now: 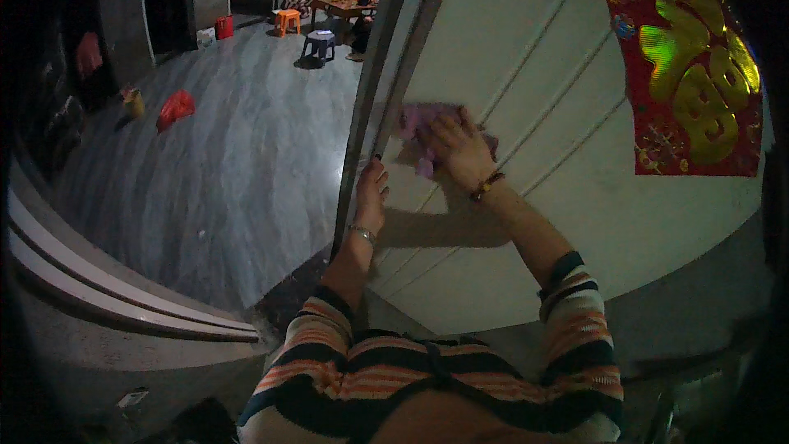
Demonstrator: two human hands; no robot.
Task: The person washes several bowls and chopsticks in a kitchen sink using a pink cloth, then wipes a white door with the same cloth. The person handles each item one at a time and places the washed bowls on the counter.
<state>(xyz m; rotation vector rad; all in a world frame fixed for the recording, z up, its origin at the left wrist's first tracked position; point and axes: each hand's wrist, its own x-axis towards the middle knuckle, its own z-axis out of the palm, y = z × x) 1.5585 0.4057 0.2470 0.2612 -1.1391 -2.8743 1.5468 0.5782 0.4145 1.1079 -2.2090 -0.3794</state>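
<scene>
A pale door panel with slanting grooves stands before me. My right hand lies flat with spread fingers on a crumpled purple cloth, pressing it against the panel near the door's edge. My left hand is at the door's edge, lower and to the left of the cloth; its fingers rest along the edge, and how firmly they grip cannot be told. A red paper decoration with gold shapes is on the panel at the upper right.
Beyond the door, a grey streaked floor holds a red plastic bag, an orange stool, a grey stool and a wooden table bearing several things. A white door frame curves along the lower left.
</scene>
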